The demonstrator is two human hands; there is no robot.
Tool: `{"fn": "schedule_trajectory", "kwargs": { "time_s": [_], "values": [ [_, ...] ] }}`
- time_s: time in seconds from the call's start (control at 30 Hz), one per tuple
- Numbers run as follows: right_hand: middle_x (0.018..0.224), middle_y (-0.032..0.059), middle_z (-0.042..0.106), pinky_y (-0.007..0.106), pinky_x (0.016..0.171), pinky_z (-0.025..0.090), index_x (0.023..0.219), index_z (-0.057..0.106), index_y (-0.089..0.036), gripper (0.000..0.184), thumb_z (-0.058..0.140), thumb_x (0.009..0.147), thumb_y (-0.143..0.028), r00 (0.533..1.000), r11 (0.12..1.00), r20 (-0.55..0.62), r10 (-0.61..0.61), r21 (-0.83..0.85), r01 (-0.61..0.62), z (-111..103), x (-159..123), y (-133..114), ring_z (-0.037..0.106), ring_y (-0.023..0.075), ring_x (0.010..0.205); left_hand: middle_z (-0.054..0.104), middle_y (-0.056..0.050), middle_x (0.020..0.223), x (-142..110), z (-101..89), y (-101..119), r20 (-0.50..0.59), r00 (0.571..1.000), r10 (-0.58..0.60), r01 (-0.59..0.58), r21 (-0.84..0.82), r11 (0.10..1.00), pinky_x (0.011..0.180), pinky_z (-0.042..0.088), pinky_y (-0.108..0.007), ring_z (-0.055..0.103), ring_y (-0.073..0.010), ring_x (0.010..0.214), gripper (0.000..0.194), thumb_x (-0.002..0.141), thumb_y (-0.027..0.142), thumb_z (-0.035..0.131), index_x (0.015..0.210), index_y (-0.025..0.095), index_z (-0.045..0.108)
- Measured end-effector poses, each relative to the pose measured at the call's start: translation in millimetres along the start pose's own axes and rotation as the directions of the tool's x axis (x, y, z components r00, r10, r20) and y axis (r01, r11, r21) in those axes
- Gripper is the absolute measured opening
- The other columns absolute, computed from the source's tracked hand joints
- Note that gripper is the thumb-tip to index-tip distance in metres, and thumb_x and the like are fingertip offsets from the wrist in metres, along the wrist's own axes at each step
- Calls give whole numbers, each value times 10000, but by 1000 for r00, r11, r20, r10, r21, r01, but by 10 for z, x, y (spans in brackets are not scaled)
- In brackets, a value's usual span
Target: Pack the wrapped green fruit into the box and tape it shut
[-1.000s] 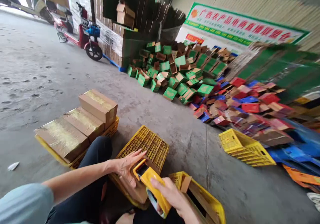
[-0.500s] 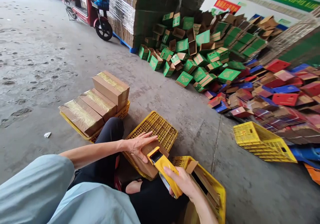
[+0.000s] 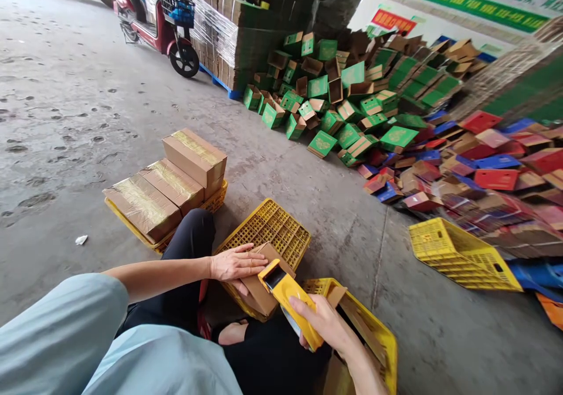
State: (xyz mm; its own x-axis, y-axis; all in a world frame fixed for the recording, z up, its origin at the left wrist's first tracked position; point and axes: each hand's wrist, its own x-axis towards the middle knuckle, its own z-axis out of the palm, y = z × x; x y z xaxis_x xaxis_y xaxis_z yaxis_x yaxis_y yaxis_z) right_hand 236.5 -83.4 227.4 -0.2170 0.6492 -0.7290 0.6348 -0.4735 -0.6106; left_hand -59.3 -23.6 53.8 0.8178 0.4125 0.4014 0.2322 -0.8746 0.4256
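A brown cardboard box lies on an upturned yellow plastic crate in front of me. My left hand rests on the box's top with its fingers stretched out. My right hand is wrapped round a yellow tape dispenser, whose front end is over the right part of the box. Whether the dispenser touches the cardboard I cannot tell. Below my right forearm, another yellow crate holds brown cardboard pieces.
Several taped boxes sit on a yellow crate at left. An open yellow crate lies to the right. Behind are heaps of green boxes and red and blue boxes, wrapped stacked cardboard and a red scooter.
My left hand has flattened onto the box and shifted slightly left, its fingers closer together. The tape dispenser in my right hand has barely moved.
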Motion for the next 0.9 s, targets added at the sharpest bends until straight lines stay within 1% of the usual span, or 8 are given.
{"fn": "schedule_trajectory", "kwargs": {
  "time_s": [0.13,0.3,0.4,0.5,0.57,0.67,0.77,0.9],
  "values": [
    [546,28,680,232,467,485,834,567,-202,556,627,843,-755,999,999,7,35,-13,-34,-80,-71,170,687,187,498,508,-187,1572,33,43,-80,15,999,39,-38,-16,999,1317,57,-524,433,-295,1514,788,988,683,532,1593,185,451],
    [535,-5,658,220,460,467,846,567,-200,582,632,824,-777,999,999,-5,37,39,-37,-80,-114,280,675,176,487,508,-168,1576,36,-1,-88,15,999,35,-34,-35,999,1317,31,-518,442,-290,1508,741,996,661,543,1575,202,480],
    [501,-1,650,223,453,470,820,562,-200,571,641,827,-766,1000,999,-10,29,38,-28,-69,-88,271,637,161,433,473,-170,1602,51,-62,17,-1,999,38,-38,-23,999,1310,-9,-547,417,-304,1521,758,999,637,556,1605,203,423],
    [486,-2,649,222,441,470,824,569,-202,580,640,818,-777,999,999,-21,36,34,-35,-79,-64,266,614,154,406,413,-185,1637,133,-97,201,16,999,28,-28,-3,1000,1300,-24,-593,356,-338,1550,834,997,630,563,1652,180,311],
    [471,-5,641,222,428,467,828,573,-205,594,634,804,-796,998,998,-26,50,32,-49,-87,-59,274,621,163,410,365,-210,1656,219,-76,317,41,999,21,-21,9,1000,1308,14,-585,311,-353,1567,925,990,643,560,1676,128,212],
    [463,-11,634,223,429,476,828,573,-205,584,627,813,-786,998,997,-12,63,46,-62,-83,-70,290,611,159,405,293,-248,1675,325,6,398,65,997,32,-34,30,999,1323,141,-495,259,-347,1586,1034,987,669,542,1674,31,107],
    [497,-2,655,219,458,493,839,579,-199,561,628,836,-758,998,996,-6,64,65,-64,-58,-92,303,637,158,444,301,-249,1669,343,79,353,67,996,65,-69,62,996,1309,233,-455,275,-340,1581,1001,1001,650,533,1671,25,130],
    [547,17,676,222,464,491,847,564,-205,561,610,851,-764,1000,997,-11,28,71,-27,-26,-118,342,685,178,505,360,-242,1642,298,112,253,56,994,92,-97,88,991,1296,275,-467,318,-337,1563,923,1012,623,536,1663,53,215]
  ]
}}
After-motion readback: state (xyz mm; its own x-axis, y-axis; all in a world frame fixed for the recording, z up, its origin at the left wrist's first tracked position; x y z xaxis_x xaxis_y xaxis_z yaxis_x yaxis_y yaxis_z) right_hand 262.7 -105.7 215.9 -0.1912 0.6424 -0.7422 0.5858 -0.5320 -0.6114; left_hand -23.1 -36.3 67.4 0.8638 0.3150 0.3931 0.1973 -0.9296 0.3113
